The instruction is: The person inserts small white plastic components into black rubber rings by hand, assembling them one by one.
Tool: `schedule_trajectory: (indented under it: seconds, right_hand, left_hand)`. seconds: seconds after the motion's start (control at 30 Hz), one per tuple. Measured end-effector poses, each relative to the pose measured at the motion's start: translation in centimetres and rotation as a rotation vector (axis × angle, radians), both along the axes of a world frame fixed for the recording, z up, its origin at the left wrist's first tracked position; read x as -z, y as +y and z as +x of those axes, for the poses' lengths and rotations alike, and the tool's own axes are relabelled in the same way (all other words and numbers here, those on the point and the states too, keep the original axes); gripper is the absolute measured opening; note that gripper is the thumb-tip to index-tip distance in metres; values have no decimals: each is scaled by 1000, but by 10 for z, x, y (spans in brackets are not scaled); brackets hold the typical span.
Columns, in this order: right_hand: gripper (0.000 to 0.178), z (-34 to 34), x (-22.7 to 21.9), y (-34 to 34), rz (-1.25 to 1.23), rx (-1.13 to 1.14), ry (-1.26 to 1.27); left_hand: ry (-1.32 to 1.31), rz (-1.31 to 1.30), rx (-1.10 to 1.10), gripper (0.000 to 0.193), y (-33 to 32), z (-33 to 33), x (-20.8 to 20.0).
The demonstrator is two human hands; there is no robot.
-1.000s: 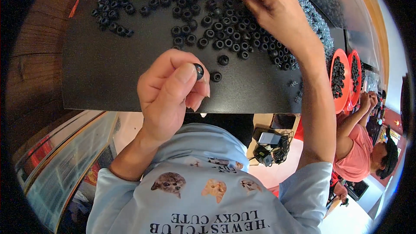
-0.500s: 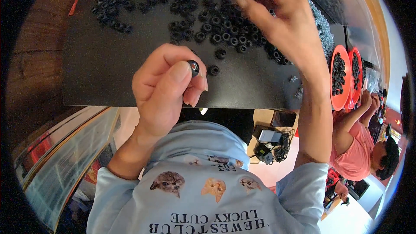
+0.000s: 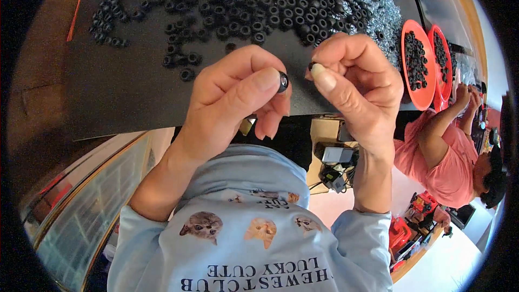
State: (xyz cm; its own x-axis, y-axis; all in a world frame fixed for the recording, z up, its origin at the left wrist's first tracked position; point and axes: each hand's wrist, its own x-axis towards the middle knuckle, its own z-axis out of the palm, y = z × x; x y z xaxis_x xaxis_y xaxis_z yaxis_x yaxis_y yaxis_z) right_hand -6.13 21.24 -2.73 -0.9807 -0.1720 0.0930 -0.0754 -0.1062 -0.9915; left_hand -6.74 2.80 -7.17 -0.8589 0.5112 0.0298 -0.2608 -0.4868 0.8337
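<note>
Between the thumb and forefinger of my left hand [image 3: 238, 97] is a small round black part [image 3: 283, 82] with a pale spot on its face. Its other fingers curl below. Close by on the right, my right hand [image 3: 359, 89] pinches a small dark piece [image 3: 311, 66], mostly covered by the thumb and fingertip, so its shape is unclear. The two pieces are apart. Beyond both hands, many black ring-shaped parts [image 3: 259, 24] lie loose on the dark tabletop [image 3: 124, 97].
A heap of small clear, shiny pieces [image 3: 386, 13] adjoins the black rings. Two red dishes [image 3: 406, 32] of black parts stand at the right, near a co-worker in a pink shirt [image 3: 440, 170]. Below the table edge, a box [image 3: 321, 130] holds adapters and cables [image 3: 332, 176].
My right hand has come back from the heap toward my left hand, now pinching a small dark piece. My left hand has shifted right, still holding the round black part.
</note>
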Motion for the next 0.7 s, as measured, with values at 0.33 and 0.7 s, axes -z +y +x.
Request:
schedule_trajectory:
  seconds: [0.33, 0.7]
  right_hand:
    - [12, 6, 6, -1, -183, -101, -75]
    - [10, 7, 11, -2, -219, -99, -63]
  left_hand:
    - [8, -2, -7, 23, 7, 2, 4]
    - [-21, -90, 21, 23, 8, 3, 0]
